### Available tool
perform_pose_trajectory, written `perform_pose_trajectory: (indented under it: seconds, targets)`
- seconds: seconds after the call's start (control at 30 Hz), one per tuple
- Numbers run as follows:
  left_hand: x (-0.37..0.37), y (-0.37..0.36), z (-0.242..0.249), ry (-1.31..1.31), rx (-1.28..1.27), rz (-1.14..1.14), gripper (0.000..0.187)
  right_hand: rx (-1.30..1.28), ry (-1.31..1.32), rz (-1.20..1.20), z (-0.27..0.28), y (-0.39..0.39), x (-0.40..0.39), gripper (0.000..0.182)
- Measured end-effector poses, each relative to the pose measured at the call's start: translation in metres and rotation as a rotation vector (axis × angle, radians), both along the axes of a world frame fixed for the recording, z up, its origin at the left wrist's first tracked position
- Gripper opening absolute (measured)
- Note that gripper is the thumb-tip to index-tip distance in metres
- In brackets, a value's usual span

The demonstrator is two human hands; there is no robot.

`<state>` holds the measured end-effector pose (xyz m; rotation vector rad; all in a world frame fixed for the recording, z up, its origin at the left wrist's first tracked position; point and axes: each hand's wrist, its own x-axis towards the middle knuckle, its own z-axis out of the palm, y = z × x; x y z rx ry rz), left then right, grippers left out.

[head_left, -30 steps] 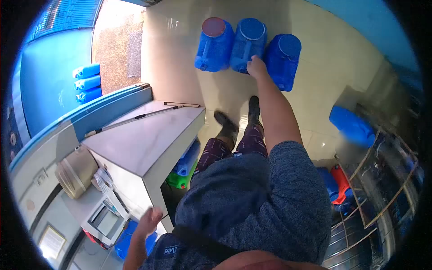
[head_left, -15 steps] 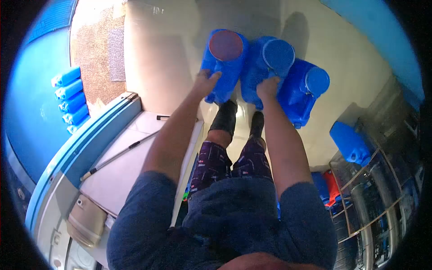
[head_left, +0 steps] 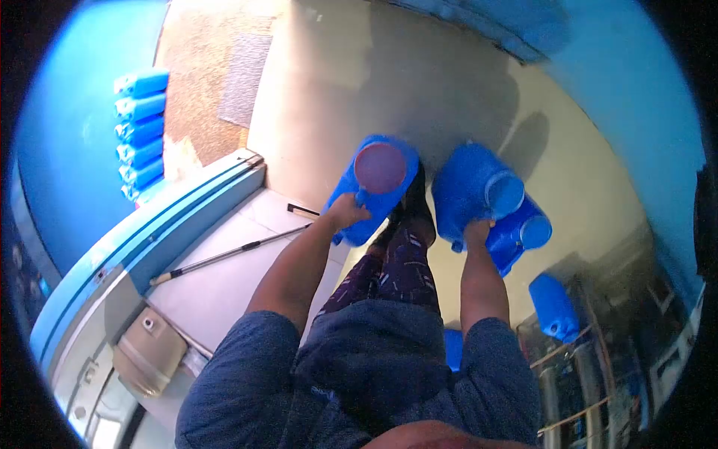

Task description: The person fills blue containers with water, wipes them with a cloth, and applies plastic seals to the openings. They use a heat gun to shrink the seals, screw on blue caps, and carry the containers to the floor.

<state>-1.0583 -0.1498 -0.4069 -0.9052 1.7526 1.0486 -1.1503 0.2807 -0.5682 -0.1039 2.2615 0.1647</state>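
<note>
My left hand [head_left: 348, 212] is closed around the handle of a blue plastic jug [head_left: 385, 206] with a wide, round, reddish top. Its base lies hidden from above. My right hand [head_left: 477, 230] grips a second blue jug [head_left: 465, 183], whose round lid is also blue. That jug tilts slightly outward. Just beyond my right wrist, a third blue jug [head_left: 508, 251] is partly covered by the second one. My legs in patterned shorts and dark boots stand between the two held jugs.
Several blue jugs [head_left: 140, 132] stand in a row at left near a brown mat [head_left: 206, 82]. A long-handled squeegee [head_left: 232, 258] lies on white tile behind a low blue ledge [head_left: 187, 213]. Another blue jug [head_left: 553, 307] sits by a rack [head_left: 572, 374] at right.
Both held jugs have come closer to my body and moved apart from each other. One leg has stepped between them. The third jug is now more hidden behind the right one.
</note>
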Motion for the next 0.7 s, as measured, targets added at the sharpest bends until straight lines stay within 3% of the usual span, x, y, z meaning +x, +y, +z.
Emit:
perform_pose_trajectory:
  seconds: [0.07,0.13,0.17,0.23,0.3,0.37,0.43,0.47,0.53,0.6,0.7]
  targets:
    - [0.017,-0.035,0.033,-0.061,-0.013,0.064,0.034,-0.014,0.065,0.131,-0.017,0.014,0.004,0.048]
    - [0.040,-0.061,0.070,-0.179,0.028,0.216,0.032,-0.031,0.387,0.552,-0.083,0.057,0.027,0.049]
    - [0.052,-0.079,0.077,-0.264,0.026,0.257,0.031,-0.137,0.103,0.153,-0.025,0.009,-0.019,0.051]
    - [0.080,-0.100,0.103,-0.180,-0.110,0.412,0.031,-0.295,-0.175,-0.671,0.052,-0.064,-0.088,0.056]
    - [0.101,-0.128,0.128,-0.194,-0.081,0.654,0.031,-0.357,-0.247,-0.963,0.096,-0.107,-0.135,0.062]
    - [0.124,-0.156,0.148,-0.188,-0.148,0.696,0.031,-0.373,-0.149,-1.052,0.094,-0.128,-0.153,0.048]
    - [0.148,-0.187,0.170,-0.215,-0.175,0.763,0.030,-0.381,-0.135,-0.803,0.100,-0.136,-0.149,0.051]
    - [0.153,-0.202,0.177,-0.252,-0.195,0.803,0.029,-0.373,-0.153,-0.804,0.121,-0.147,-0.156,0.052]
    - [0.168,-0.240,0.195,-0.185,-0.149,0.888,0.028,-0.380,-0.167,-0.775,0.170,-0.212,-0.181,0.052]
    - [0.186,-0.266,0.209,-0.129,-0.093,0.978,0.027,-0.099,-0.294,-0.525,0.230,-0.284,-0.217,0.054]
    - [0.201,-0.304,0.206,-0.026,0.029,1.115,0.026,-0.172,-0.342,-0.325,0.268,-0.370,-0.234,0.048]
